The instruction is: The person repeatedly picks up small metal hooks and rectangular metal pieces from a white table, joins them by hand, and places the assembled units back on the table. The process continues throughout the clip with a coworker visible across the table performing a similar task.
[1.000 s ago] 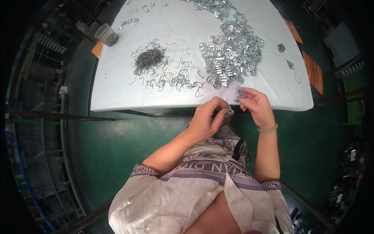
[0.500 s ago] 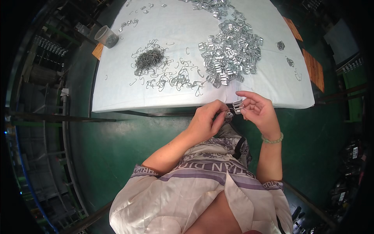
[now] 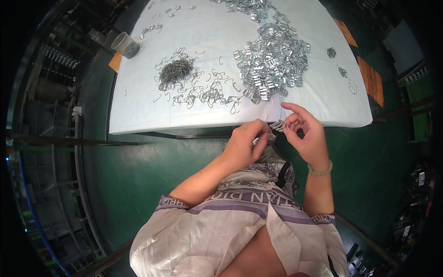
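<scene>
My right hand (image 3: 306, 135) pinches a shiny slotted metal buckle (image 3: 278, 125) between thumb and fingers, with the index finger raised. Close beside it, my left hand (image 3: 247, 142) is closed in a pinch on a thin wire hook, mostly hidden by the fingers. Both hands are just off the near edge of the white-covered table (image 3: 152, 115). Beyond them lies a big heap of the same silvery buckles (image 3: 277, 60). To the left, loose wire hooks (image 3: 213, 94) are scattered around a dense dark clump of hooks (image 3: 176, 71).
A clear plastic tub (image 3: 125, 45) with grey pieces inside stands at the table's left edge. Small clusters of hooks (image 3: 342, 72) lie at the right side. Dark metal racks (image 3: 50, 138) stand to the left over a green floor (image 3: 124, 171).
The buckle in my right hand has tilted over and shifted slightly left. My right thumb and fingers have changed their hold. My left hand has hardly moved.
</scene>
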Tool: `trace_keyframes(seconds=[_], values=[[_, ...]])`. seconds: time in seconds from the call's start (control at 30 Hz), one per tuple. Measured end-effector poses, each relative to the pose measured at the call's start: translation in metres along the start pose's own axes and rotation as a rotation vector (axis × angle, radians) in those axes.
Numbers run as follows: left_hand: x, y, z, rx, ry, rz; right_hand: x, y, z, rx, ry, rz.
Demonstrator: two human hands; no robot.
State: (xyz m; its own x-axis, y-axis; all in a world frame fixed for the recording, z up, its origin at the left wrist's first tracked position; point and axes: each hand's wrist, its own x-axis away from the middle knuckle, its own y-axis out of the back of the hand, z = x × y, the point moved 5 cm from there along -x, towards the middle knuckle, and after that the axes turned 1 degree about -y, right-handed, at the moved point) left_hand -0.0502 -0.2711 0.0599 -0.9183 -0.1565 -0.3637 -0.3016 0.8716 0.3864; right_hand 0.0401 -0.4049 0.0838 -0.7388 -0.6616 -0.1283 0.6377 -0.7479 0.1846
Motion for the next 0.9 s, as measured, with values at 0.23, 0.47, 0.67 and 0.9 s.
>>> trace_keyframes(seconds=[0.23,0.47,0.67,0.9], values=[[0.000,0.002,-0.001,0.168,0.145,0.072,0.008,-0.009,0.002,0.032,0.174,-0.155],[0.005,0.013,0.011,0.221,0.132,0.117,0.024,-0.017,-0.009,-0.216,0.199,-0.196],[-0.010,0.095,0.091,-0.239,0.269,-0.176,0.030,-0.011,-0.014,-0.258,0.235,-0.245],[-0.027,0.179,0.179,-0.960,0.215,-0.228,0.030,-0.007,-0.015,-0.248,0.209,-0.291]])
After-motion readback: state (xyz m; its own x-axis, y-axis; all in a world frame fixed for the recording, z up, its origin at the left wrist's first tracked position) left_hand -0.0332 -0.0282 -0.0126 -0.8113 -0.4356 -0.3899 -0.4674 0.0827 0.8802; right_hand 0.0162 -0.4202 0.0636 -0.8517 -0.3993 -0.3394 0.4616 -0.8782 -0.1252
